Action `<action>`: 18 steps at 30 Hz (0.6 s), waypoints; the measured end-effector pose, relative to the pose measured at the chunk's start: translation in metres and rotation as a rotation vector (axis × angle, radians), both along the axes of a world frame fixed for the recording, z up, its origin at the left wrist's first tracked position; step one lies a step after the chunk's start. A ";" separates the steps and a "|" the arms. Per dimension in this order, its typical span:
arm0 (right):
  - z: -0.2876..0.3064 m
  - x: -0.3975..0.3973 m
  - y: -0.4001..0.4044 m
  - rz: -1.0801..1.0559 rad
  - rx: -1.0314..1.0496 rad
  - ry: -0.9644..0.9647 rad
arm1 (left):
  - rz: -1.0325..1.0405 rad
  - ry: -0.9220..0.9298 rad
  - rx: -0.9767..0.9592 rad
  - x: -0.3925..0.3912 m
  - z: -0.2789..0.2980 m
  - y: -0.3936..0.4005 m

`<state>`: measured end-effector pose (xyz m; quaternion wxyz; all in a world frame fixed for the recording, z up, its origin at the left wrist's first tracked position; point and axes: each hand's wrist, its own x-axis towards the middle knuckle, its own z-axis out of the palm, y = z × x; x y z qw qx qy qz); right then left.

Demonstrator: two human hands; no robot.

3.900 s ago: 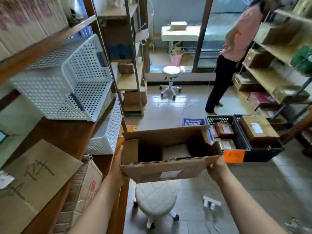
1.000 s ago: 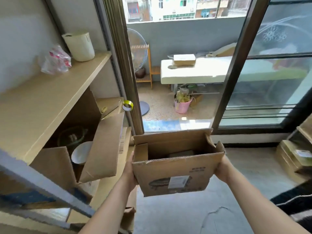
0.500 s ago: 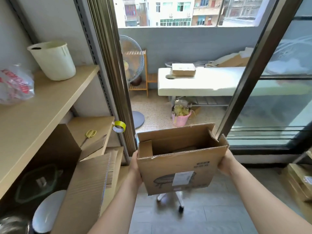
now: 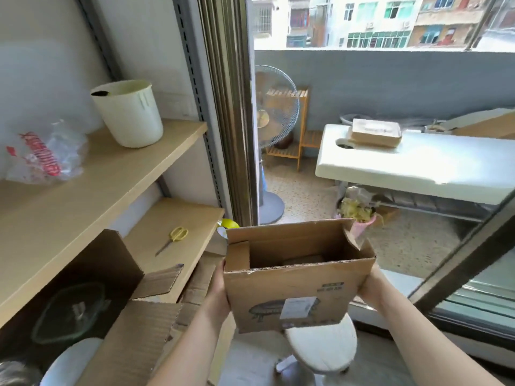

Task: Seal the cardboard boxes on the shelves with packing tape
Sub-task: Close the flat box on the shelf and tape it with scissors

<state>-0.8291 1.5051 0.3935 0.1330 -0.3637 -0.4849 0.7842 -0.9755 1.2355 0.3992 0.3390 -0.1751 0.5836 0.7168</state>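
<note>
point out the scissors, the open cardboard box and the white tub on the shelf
scissors (image 4: 174,238): head view, on the yellow handles, lying on the lower shelf.
open cardboard box (image 4: 292,291): head view, on its front wall, above the label.
white tub (image 4: 129,115): head view, on its side wall, standing on the upper shelf.

Bright daylight pours in from the balcony (image 4: 390,112), glaring off the white bed (image 4: 434,165); edges bow, lower-left shelf (image 4: 92,190) corner shadowed, blurry.
</note>
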 end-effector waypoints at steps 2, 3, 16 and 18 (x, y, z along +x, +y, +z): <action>-0.001 -0.022 0.017 0.088 0.016 -0.015 | 0.067 -0.034 -0.021 -0.005 -0.004 0.005; -0.001 -0.033 0.025 0.128 0.006 -0.013 | 0.103 -0.030 -0.020 -0.005 -0.006 0.007; 0.035 -0.187 0.035 0.478 0.189 0.086 | 0.587 0.051 0.020 -0.021 0.045 -0.003; 0.041 -0.209 0.030 0.541 0.199 0.087 | 0.642 0.065 0.079 -0.029 0.049 -0.011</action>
